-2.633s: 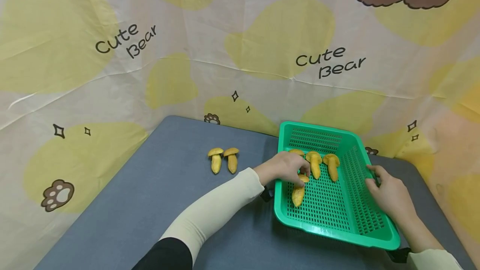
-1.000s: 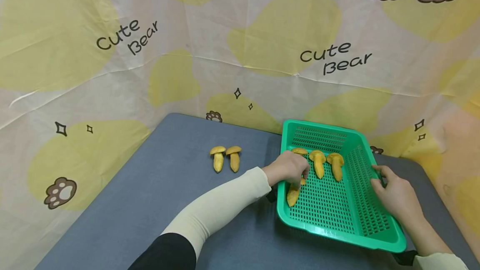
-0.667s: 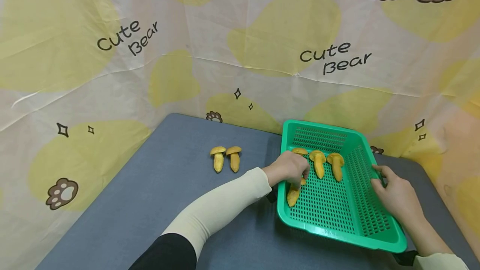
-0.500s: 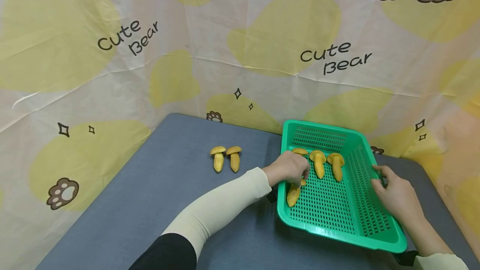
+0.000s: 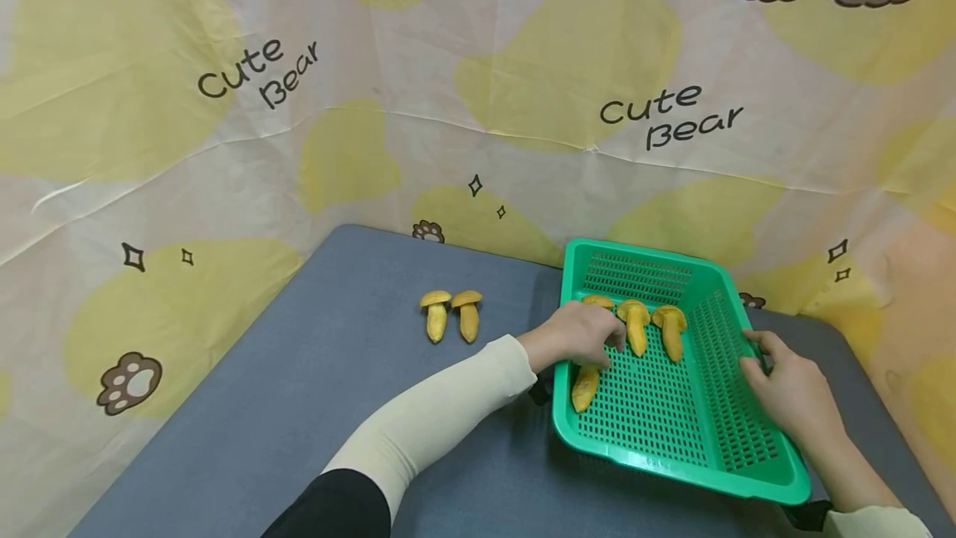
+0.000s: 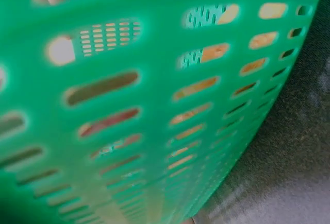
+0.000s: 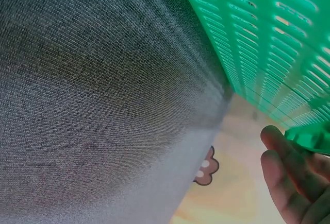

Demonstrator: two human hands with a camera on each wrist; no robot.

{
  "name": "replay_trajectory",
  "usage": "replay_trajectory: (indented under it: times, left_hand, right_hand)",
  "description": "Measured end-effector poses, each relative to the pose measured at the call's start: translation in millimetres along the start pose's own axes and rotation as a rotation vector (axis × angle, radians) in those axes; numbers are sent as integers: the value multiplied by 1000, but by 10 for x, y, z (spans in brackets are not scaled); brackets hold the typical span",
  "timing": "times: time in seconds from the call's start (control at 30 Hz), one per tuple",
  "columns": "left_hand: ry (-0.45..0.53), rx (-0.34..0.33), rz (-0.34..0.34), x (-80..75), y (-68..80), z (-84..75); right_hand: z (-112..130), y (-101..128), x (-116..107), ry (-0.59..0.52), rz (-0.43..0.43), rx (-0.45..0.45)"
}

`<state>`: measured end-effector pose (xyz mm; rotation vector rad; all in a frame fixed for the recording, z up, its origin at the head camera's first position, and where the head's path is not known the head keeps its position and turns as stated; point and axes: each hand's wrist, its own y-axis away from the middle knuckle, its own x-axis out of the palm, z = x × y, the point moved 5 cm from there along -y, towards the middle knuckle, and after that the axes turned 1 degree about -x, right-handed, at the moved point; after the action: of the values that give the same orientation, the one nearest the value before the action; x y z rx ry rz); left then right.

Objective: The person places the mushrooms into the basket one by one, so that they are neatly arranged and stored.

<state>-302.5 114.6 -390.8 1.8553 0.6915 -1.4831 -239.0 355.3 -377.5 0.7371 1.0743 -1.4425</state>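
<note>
Inside the green plastic basket, my left hand is over a yellow mushroom lying by the left wall. Its fingers are loosely bent with a gap between thumb and fingertips, and the hand hides the mushroom's cap. Toward the far side lie more mushrooms: one in the middle, another to its right, and a third partly behind my hand. At the basket's right rim my right hand grips the edge; the right wrist view shows its fingers beneath the rim.
Two more mushrooms, one beside the other, lie on the grey table left of the basket. A patterned cloth hangs behind the table. In the left wrist view the basket's slotted wall fills most of the picture.
The mushroom under my left hand has shifted left, toward the basket wall. My left fingers, earlier at its cap, have now loosened and lifted slightly. My right hand stays on the rim.
</note>
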Motion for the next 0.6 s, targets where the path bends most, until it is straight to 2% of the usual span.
replay_trajectory:
  times: [0.1, 0.3, 0.4, 0.6]
  left_hand:
    - [58, 26, -50, -17, 5, 14]
    - [145, 126, -166, -85, 52, 6]
    - [151, 158, -227, -140, 98, 7]
    - [138, 176, -335, -263, 240, 60]
  right_hand:
    - [-3, -1, 2, 5, -2, 0]
    - [-10, 12, 13, 9, 10, 3]
    - [-9, 14, 11, 8, 8, -1]
    - [13, 3, -6, 7, 1, -7]
